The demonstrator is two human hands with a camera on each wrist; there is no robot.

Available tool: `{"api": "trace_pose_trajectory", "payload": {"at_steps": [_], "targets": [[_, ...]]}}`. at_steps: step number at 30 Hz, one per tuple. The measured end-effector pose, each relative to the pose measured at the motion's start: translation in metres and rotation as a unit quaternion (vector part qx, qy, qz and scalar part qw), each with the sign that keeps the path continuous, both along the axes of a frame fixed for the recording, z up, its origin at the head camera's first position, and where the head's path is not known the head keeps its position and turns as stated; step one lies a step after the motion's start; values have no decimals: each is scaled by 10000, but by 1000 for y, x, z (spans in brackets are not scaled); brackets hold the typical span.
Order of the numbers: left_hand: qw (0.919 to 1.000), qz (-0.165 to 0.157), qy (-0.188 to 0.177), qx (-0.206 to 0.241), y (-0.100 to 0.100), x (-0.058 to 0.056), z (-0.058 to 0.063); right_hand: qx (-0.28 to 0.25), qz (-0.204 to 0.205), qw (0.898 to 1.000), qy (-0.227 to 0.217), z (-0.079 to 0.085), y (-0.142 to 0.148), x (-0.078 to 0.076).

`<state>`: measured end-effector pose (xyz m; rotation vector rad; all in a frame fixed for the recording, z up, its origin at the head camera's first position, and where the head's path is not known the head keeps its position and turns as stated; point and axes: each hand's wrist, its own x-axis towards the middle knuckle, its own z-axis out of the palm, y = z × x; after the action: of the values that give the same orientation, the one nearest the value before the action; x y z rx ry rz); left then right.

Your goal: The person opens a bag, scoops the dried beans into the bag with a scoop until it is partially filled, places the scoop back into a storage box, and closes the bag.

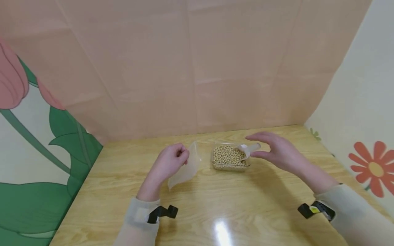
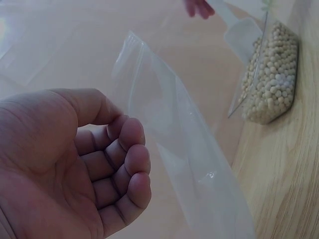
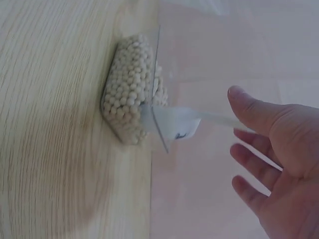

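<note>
My left hand pinches the upper edge of a clear plastic bag between thumb and forefinger, the other fingers curled in. The bag hangs over the table to the left of a transparent box. Pale round beans fill much of that box. A whitish scoop leans in the box, its blade partly among the beans and its handle sticking out to the right. Around the handle's end, my right hand is held with thumb and fingers spread apart, not closed on it.
The box stands toward the back of a wooden table. A pinkish sheet rises behind the table. Walls with painted flowers flank both sides.
</note>
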<state>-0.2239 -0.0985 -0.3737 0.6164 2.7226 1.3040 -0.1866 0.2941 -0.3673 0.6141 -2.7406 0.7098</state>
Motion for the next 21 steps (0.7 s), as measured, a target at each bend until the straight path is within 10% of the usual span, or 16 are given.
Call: {"api": "trace_pose_trajectory", "payload": {"at_steps": [21], "targets": [[9999,-1,-96,72,3,1,-6,-58,70,9999,-48,-21,5,-15]]}}
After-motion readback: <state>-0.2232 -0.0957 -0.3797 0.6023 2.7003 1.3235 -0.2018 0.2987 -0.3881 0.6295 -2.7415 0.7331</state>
